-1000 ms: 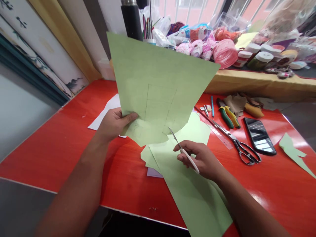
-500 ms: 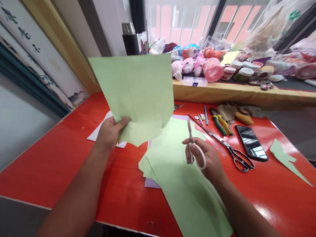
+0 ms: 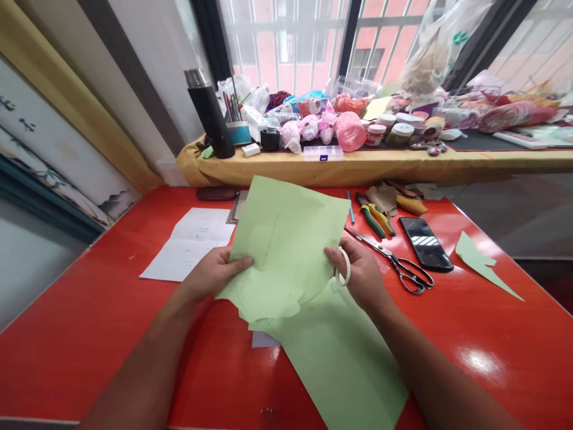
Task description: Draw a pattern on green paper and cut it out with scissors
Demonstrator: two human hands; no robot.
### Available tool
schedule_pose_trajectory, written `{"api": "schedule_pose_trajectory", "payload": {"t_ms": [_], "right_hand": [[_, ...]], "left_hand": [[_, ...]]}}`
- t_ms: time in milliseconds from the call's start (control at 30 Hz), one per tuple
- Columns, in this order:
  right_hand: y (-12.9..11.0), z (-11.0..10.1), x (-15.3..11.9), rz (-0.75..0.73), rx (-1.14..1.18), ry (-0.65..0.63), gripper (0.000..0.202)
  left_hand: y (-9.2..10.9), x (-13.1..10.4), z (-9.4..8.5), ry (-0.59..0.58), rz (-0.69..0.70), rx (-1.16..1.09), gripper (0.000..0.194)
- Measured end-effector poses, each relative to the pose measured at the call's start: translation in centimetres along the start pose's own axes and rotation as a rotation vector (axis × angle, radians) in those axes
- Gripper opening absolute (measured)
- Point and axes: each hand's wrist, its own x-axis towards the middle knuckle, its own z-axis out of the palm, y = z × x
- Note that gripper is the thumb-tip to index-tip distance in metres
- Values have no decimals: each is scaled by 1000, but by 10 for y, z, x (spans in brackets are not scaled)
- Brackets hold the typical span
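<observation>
A light green sheet of paper (image 3: 286, 239) with faint drawn lines and an unevenly cut lower edge is held up between both hands. My left hand (image 3: 215, 272) pinches its left side, thumb on top. My right hand (image 3: 360, 272) grips the sheet's right edge with the thumb and keeps small white-handled scissors (image 3: 343, 267) in its fingers; their blades are hidden behind the paper. Below lies a larger green sheet (image 3: 344, 358) on the red table (image 3: 215, 376), with a lilac sheet (image 3: 264, 340) showing under it.
A printed white paper (image 3: 190, 242) lies left. To the right are large metal scissors (image 3: 403, 266), yellow-green pliers (image 3: 376, 220), a black phone (image 3: 425, 243) and a green paper scrap (image 3: 481, 263). A black thermos (image 3: 210, 113) and crowded craft supplies stand on the sill.
The green sheet has come down and right and has turned. My right hand, with the small scissors, has closed on its right edge. The view has shifted, uncovering the thermos and the white paper.
</observation>
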Motion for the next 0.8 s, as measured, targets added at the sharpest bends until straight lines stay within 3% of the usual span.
{"api": "schedule_pose_trajectory", "payload": {"t_ms": [100, 267, 367, 433, 500, 567, 667, 800], "right_hand": [[2, 2, 1, 17, 119, 29, 40], [4, -2, 3, -12, 162, 224, 27], [7, -8, 7, -21, 209, 350, 26], [9, -11, 12, -31, 244, 431, 28], [12, -14, 16, -45, 270, 478, 31], [13, -16, 18, -56, 289, 501, 33], [11, -14, 15, -63, 300, 503, 35], [4, -10, 9, -63, 264, 484, 37]], "left_hand": [[0, 0, 2, 12, 11, -19, 49], [-6, 0, 1, -69, 141, -119, 43], [-13, 0, -2, -223, 251, -184, 46], [-16, 0, 1, -386, 324, -242, 55], [-17, 0, 10, -513, 325, -295, 58], [-16, -2, 26, -557, 294, -282, 59], [-14, -6, 51, -563, 249, -259, 63], [-15, -7, 65, -429, 145, -334, 53]]}}
